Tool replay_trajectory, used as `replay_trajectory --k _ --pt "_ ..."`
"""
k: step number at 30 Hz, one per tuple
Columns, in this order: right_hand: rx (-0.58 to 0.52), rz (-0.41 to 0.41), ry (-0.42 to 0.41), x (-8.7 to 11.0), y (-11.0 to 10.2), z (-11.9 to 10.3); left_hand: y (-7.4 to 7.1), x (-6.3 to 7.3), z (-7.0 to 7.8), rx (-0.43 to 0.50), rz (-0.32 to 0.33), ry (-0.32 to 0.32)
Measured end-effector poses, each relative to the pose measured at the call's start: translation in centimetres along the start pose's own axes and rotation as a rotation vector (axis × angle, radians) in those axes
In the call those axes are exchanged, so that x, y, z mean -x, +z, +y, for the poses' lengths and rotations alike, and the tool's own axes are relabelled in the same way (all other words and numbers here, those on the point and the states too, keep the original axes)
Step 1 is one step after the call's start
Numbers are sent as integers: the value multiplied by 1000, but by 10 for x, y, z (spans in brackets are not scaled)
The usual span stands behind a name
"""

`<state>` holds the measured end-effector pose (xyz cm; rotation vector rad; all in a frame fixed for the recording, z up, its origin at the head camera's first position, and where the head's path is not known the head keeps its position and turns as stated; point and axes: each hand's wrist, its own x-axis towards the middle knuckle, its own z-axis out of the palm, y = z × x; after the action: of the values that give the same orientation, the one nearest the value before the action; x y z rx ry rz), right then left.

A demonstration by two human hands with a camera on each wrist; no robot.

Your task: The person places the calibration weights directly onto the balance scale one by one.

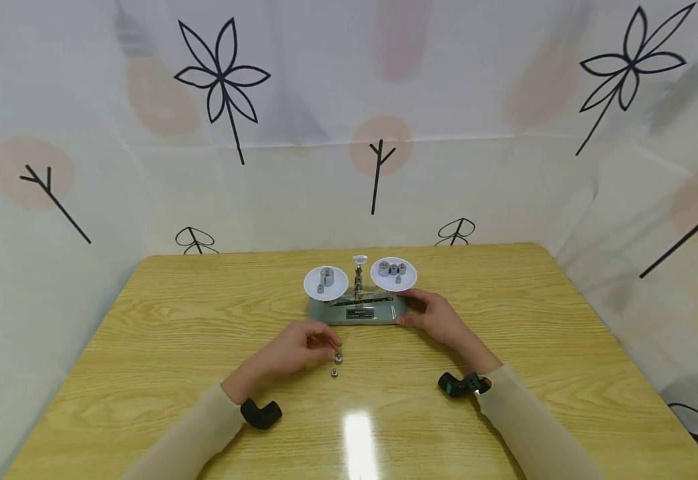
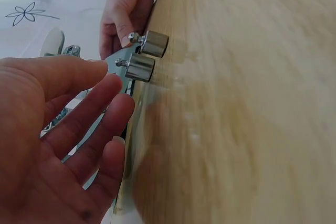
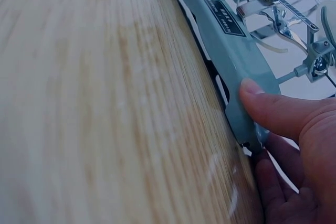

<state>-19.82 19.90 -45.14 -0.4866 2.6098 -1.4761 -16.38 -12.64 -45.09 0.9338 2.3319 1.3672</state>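
A balance scale point(image 1: 359, 313) with a grey-green base and two white pans stands near the back of the table. My right hand point(image 1: 439, 320) grips the base's right end. Its thumb point(image 3: 253, 87) lies on the front face in the right wrist view, with the other fingers around the end. Just in front of the scale, my left hand point(image 1: 299, 347) hovers beside two small metal weights, one point(image 1: 339, 358) behind the other point(image 1: 334, 373). Its loosely bent fingers point(image 2: 113, 111) hold nothing visible; whether a fingertip touches the nearer weight I cannot tell.
Metal weights point(image 1: 327, 276) sit on the left pan point(image 1: 309, 288), and several more weights point(image 1: 385, 269) on the right pan point(image 1: 411, 280). The wood-grain table point(image 1: 205, 293) ends at a patterned cloth point(image 1: 301, 193) behind. Black wrist mounts point(image 1: 260, 415) are on both forearms.
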Motion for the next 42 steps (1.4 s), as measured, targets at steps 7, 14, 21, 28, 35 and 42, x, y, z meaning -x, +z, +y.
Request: replay_trajectory --k 7,14,21,28,35,42 --pt "4 -9 4 9 -4 -26 4 -3 0 28 -78 -7" --pt "-9 -4 -1 9 -3 -25 3 -4 2 8 -115 -2" --pt "-6 -5 -3 2 -1 -4 5 -4 -1 -1 -116 19" --pt "-2 11 -13 -7 1 23 4 -5 0 -9 -121 13" --pt "-2 6 -4 -6 2 21 5 -4 0 -13 -119 9" --pt "-9 8 1 -6 2 22 4 -4 1 -16 -123 -9"
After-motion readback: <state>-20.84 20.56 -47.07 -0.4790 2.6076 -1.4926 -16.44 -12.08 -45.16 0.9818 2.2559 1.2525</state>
